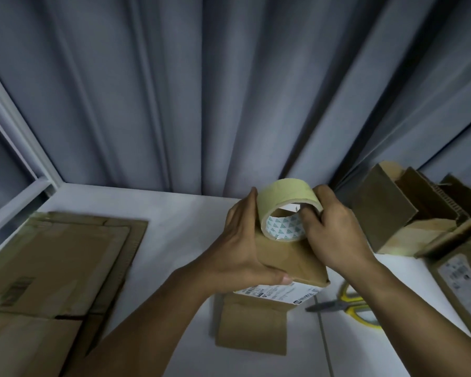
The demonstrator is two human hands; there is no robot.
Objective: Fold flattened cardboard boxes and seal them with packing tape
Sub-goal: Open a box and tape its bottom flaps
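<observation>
A small cardboard box with a white shipping label on its near side stands on the white table, one flap hanging open toward me. My left hand holds the box's left side, fingers up along it and thumb on its near top edge. A roll of yellowish packing tape sits on edge on top of the box. My right hand grips the roll from the right, fingers curled into its core.
Flattened cardboard boxes lie stacked at the left of the table. Yellow-handled scissors lie just right of the box. Folded boxes and a labelled carton crowd the right side. Grey curtains hang behind.
</observation>
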